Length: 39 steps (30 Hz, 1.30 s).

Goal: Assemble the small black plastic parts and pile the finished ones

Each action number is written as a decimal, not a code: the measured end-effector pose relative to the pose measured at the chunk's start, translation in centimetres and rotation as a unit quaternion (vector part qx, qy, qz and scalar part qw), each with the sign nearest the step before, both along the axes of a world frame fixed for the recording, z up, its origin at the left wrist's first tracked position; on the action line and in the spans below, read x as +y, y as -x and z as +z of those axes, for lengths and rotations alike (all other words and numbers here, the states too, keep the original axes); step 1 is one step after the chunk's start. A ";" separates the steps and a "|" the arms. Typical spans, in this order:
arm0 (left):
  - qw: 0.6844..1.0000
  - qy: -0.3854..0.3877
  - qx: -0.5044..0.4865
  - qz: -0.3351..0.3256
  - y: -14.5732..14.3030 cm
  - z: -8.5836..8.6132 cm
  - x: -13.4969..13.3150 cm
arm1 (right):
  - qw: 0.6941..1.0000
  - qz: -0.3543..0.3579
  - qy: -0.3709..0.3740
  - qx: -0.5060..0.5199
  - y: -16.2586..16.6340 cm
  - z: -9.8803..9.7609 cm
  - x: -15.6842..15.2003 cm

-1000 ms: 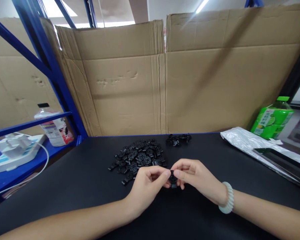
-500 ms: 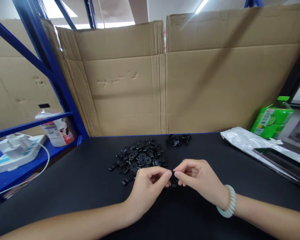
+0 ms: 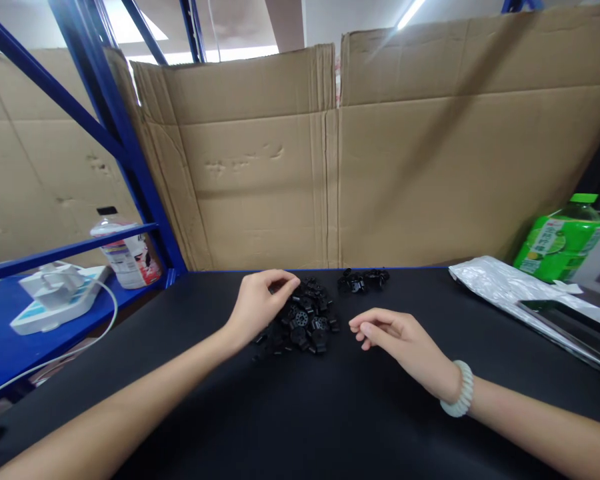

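A pile of small black plastic parts, round and toothed, lies on the black table. My left hand rests on the pile's left side, thumb and fingers pinched together at its far edge; what they pinch is hidden among the parts. My right hand hovers just right of the pile, low over the table, fingers curled with thumb against forefinger and nothing showing between them. A white bead bracelet is on that wrist. A smaller cluster of black parts lies behind, near the cardboard.
Cardboard sheets wall off the table's back. A green bottle, a silver plastic bag and a dark flat device lie at right. At left, a blue shelf holds a bottle and a white charger.
Both hands held one small black part together in front of the pile. They have separated: my left hand reached forward onto the pile, my right stayed near. The camera shifted slightly.
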<state>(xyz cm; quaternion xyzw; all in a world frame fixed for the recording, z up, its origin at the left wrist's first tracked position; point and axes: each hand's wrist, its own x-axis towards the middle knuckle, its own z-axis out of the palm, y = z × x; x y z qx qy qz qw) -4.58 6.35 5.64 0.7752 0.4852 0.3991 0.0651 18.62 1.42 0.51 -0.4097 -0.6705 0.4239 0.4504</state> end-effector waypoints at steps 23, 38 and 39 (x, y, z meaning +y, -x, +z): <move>0.935 0.134 0.023 -0.328 -4.9 -5.5 -6.5 | 0.943 -0.215 -0.179 -0.180 -10.6 -1.9 10.0; 0.935 0.166 0.016 -0.313 -4.9 -5.4 -6.4 | 0.896 -0.160 -0.310 -0.276 -8.7 -1.7 10.0; 0.935 0.167 0.012 -0.314 -4.9 -5.4 -6.4 | 0.899 -0.165 -0.306 -0.266 -8.6 -1.4 9.7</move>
